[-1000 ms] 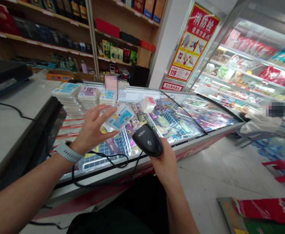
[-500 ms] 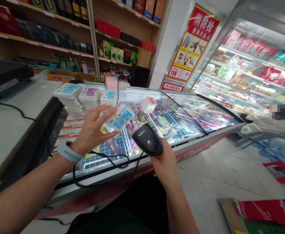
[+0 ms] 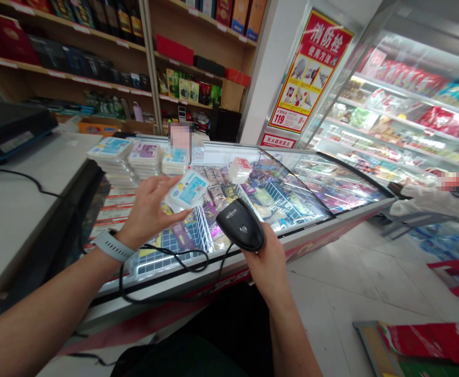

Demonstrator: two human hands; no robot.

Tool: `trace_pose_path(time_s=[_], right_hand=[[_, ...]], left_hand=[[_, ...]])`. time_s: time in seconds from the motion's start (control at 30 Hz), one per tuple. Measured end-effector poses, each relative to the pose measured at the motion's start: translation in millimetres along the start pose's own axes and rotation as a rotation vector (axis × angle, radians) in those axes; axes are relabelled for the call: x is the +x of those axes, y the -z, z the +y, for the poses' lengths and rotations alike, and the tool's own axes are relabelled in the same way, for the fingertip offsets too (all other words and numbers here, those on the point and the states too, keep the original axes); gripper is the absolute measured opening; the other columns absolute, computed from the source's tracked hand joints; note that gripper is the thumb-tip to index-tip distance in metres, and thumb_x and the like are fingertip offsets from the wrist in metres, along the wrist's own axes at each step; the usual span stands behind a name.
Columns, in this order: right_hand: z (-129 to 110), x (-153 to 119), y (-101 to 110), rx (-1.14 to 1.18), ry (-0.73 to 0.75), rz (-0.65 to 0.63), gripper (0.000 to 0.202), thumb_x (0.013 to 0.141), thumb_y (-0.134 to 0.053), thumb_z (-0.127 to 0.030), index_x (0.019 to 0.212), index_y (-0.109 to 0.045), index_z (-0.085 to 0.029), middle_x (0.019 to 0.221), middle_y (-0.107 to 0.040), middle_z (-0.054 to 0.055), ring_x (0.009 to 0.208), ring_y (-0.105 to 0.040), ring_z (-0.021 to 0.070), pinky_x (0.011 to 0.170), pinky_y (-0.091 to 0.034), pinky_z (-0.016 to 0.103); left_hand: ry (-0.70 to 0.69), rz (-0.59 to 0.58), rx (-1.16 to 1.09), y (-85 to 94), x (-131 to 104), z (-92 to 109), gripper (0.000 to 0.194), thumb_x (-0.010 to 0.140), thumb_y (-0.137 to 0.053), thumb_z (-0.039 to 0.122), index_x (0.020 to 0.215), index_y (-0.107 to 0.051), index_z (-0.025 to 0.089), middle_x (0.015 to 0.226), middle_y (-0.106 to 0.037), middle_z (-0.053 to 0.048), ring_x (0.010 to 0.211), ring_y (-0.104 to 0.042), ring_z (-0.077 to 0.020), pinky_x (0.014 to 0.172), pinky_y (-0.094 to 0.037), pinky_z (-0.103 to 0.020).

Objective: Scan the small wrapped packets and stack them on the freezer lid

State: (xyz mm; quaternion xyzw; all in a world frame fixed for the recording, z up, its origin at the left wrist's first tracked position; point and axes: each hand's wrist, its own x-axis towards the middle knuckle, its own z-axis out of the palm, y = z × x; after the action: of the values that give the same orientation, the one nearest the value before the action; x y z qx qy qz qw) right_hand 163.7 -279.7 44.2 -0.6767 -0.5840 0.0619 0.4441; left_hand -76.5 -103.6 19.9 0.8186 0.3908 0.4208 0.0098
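Note:
A clear plastic box with a blue and white label (image 3: pixel 188 189) is in my left hand (image 3: pixel 151 209), its thumb and fingers spread around the left side of the box. My right hand (image 3: pixel 266 262) is wrapped round the handle of a black barcode scanner (image 3: pixel 241 225), whose head points up and left near the box. From the scanner a black cable (image 3: pixel 182 262) loops over the freezer edge. Beyond my left hand stand stacks of similar boxes with blue labels (image 3: pixel 113 146) and purple labels (image 3: pixel 145 153). A red-labelled stack (image 3: pixel 240 170) stands farther right.
A glass-topped chest freezer (image 3: pixel 312 225) holds wire baskets of packaged food. At left is a pale counter (image 3: pixel 13 193) with a black device (image 3: pixel 11 128). Wooden shelves (image 3: pixel 76 78) line the back; a refrigerated display (image 3: pixel 410 110) and a red stool (image 3: pixel 455 277) are at right.
The box in my left hand has shifted slightly left and its tilt has changed. The scanner in my right hand has moved a little to the right.

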Motion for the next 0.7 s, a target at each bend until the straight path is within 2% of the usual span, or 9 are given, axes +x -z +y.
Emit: trace_pose_path(time_s=[0.13,0.33,0.47,0.6,0.7], right_hand=[[-0.4,-0.8,2.9,0.008,-0.01,0.014,0.019,0.082,-0.061,-0.019,0.1,-0.063,-0.022,0.099,-0.07,0.006,0.097,-0.064,0.0259,0.083,-0.048,0.033],[2.1,-2.0,6.8,0.026,-0.014,0.011,0.022,0.081,-0.06,-0.018,0.103,-0.063,-0.021,0.1,-0.069,0.006,0.097,-0.064,0.0261,0.084,-0.047,0.034],[3.6,-2.0,9.4,0.04,-0.017,0.022,0.017,0.083,-0.062,-0.021,0.1,-0.063,-0.021,0.096,-0.068,0.005,0.094,-0.064,0.0256,0.081,-0.047,0.033],[5.5,-2.4,12.9,0.053,-0.023,0.044,0.016,0.083,-0.063,-0.023,0.1,-0.064,-0.021,0.094,-0.068,0.005,0.092,-0.064,0.0252,0.08,-0.047,0.033],[8.6,-3.4,16.7,0.081,-0.04,0.093,0.017,0.082,-0.063,-0.024,0.098,-0.066,-0.02,0.091,-0.07,0.005,0.089,-0.065,0.0248,0.079,-0.048,0.033]], left_hand=[[0.053,-0.071,0.006,-6.6,1.6,-13.9,0.078,0.077,-0.067,0.064,0.143,-0.055,0.026,0.116,-0.061,-0.01,0.114,-0.058,-0.0311,0.107,-0.045,-0.047],[0.133,-0.226,-0.014,-15.6,7.3,-29.1,0.078,0.074,-0.066,0.064,0.14,-0.058,0.023,0.112,-0.064,-0.009,0.109,-0.06,-0.0295,0.104,-0.047,-0.045],[0.196,-0.242,-0.052,-12.6,9.6,-26.7,0.086,0.071,-0.066,0.064,0.141,-0.054,0.017,0.117,-0.066,-0.013,0.11,-0.061,-0.0322,0.103,-0.047,-0.048],[0.272,-0.227,-0.119,-7.9,7.6,-23.1,0.085,0.073,-0.066,0.064,0.142,-0.051,0.017,0.129,-0.064,-0.014,0.112,-0.063,-0.0323,0.101,-0.05,-0.047],[0.224,-0.195,-0.031,-5.4,6.0,-17.3,0.081,0.076,-0.064,0.062,0.14,-0.051,0.014,0.128,-0.064,-0.016,0.113,-0.062,-0.0332,0.102,-0.049,-0.048]])
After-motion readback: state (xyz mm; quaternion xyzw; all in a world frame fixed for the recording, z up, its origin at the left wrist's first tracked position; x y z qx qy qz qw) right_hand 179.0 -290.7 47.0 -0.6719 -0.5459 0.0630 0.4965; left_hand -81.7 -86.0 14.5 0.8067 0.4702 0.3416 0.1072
